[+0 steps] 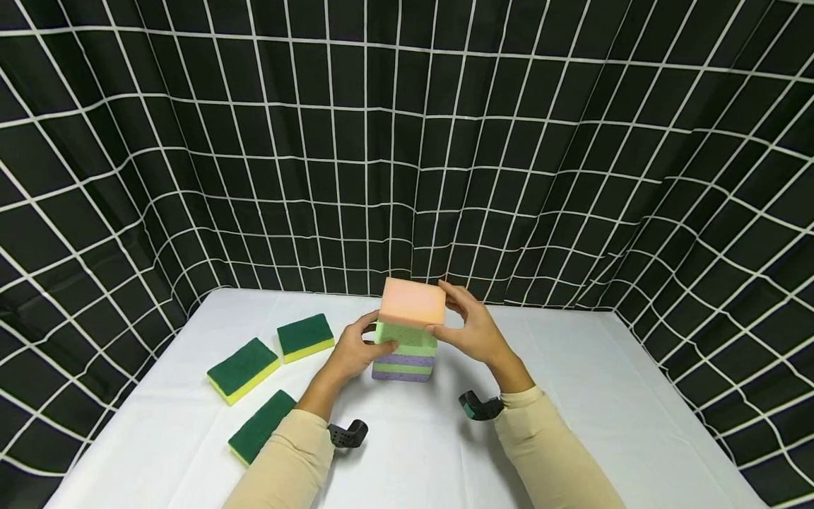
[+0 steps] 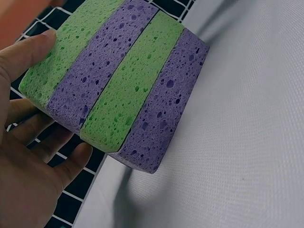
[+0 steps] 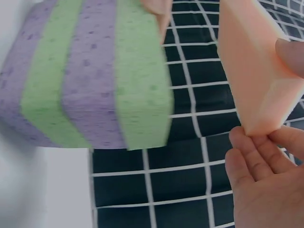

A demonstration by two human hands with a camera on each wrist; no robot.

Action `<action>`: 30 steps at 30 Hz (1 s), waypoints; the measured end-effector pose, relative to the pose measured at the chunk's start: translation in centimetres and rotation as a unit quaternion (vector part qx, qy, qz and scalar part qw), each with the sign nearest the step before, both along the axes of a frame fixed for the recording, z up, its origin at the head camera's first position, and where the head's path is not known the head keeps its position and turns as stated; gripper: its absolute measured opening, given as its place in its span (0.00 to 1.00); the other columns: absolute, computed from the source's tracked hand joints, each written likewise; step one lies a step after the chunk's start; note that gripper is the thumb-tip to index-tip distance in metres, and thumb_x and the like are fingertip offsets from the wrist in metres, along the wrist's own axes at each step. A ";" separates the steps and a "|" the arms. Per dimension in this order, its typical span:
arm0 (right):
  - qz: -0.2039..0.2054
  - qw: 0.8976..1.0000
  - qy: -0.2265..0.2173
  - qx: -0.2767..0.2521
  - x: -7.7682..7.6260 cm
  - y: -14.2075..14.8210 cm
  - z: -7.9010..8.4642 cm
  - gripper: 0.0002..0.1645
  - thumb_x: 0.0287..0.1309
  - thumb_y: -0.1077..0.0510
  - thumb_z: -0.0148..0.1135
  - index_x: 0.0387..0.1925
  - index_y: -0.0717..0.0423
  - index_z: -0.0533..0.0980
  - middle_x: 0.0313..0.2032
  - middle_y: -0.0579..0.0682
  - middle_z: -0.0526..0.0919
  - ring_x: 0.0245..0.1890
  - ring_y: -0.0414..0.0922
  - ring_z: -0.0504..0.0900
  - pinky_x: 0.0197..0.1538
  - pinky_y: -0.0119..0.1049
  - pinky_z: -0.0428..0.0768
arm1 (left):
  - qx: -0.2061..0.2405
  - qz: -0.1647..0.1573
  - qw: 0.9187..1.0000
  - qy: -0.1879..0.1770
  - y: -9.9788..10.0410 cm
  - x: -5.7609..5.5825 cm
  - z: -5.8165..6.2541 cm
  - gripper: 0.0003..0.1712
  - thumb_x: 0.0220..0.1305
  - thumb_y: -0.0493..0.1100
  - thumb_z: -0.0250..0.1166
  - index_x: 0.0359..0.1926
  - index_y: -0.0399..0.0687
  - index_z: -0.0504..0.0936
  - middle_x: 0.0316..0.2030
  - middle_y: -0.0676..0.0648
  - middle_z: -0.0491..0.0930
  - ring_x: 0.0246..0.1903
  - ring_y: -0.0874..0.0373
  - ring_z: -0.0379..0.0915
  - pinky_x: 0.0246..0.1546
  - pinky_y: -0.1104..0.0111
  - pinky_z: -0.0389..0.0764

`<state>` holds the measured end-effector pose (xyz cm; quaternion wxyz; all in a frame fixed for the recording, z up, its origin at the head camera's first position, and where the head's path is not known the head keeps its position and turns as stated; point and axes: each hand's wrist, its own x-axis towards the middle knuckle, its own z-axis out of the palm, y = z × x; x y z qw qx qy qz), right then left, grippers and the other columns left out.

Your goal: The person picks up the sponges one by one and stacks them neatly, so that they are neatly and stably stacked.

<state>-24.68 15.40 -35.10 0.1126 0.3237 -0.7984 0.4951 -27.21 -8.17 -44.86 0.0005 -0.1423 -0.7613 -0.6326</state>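
A stack of sponges, alternating purple and green, stands on the table; its top layer is a green sponge (image 1: pixel 407 336). My left hand (image 1: pixel 352 351) holds this green sponge at its left end, thumb on the near face and fingers round the side. The lowest layer is a purple sponge (image 2: pixel 164 99). My right hand (image 1: pixel 472 326) grips a peach sponge (image 1: pixel 413 302) by its right end, thumb on the near side and fingers behind. In the right wrist view, the peach sponge (image 3: pixel 256 66) is tilted, with a gap between it and the stack.
Several sponges lie to the left, green on top and yellow below: a far one (image 1: pixel 305 337), a middle one (image 1: pixel 243 370) and a near one (image 1: pixel 262 426) partly behind the left sleeve. A white cloth (image 1: pixel 413 452) covers the table. Black curtains with white grid lines (image 1: pixel 407 141) enclose it.
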 end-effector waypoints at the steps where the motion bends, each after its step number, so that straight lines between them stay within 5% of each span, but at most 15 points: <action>1: -0.002 1.000 -0.005 0.007 -0.2 -0.1 -0.3 0.45 0.49 0.69 0.72 0.66 0.73 0.60 0.57 0.63 0.71 0.56 0.56 0.72 0.64 0.47 0.66 | -0.001 0.000 1.000 -0.002 0.0 0.1 0.0 0.44 0.54 0.43 0.74 0.70 0.47 0.65 0.59 0.40 0.70 0.51 0.40 0.73 0.47 0.56 0.79; 12: -0.013 0.998 -0.035 0.045 -3.8 0.4 -5.3 0.47 0.49 0.63 0.74 0.69 0.65 0.61 0.58 0.57 0.72 0.58 0.53 0.71 0.63 0.45 0.67 | -0.017 0.013 1.000 0.001 -0.1 0.0 -0.1 0.47 0.53 0.44 0.75 0.71 0.44 0.62 0.61 0.42 0.69 0.57 0.43 0.67 0.54 0.54 0.73; 24: -0.011 0.996 -0.049 0.071 -4.0 0.8 -6.1 0.50 0.49 0.56 0.73 0.70 0.65 0.59 0.64 0.58 0.67 0.61 0.54 0.69 0.63 0.45 0.67 | -0.012 0.006 1.000 0.004 -0.1 0.0 -0.1 0.46 0.55 0.41 0.74 0.71 0.43 0.62 0.63 0.40 0.68 0.62 0.44 0.62 0.57 0.52 0.70; 30: -0.003 0.996 -0.059 0.073 -4.0 1.0 -6.3 0.50 0.50 0.57 0.72 0.71 0.65 0.58 0.66 0.60 0.65 0.63 0.54 0.67 0.64 0.46 0.66 | -0.023 -0.002 1.000 -0.007 0.0 1.5 2.1 0.45 0.56 0.38 0.72 0.71 0.38 0.60 0.63 0.35 0.67 0.61 0.39 0.63 0.56 0.49 0.70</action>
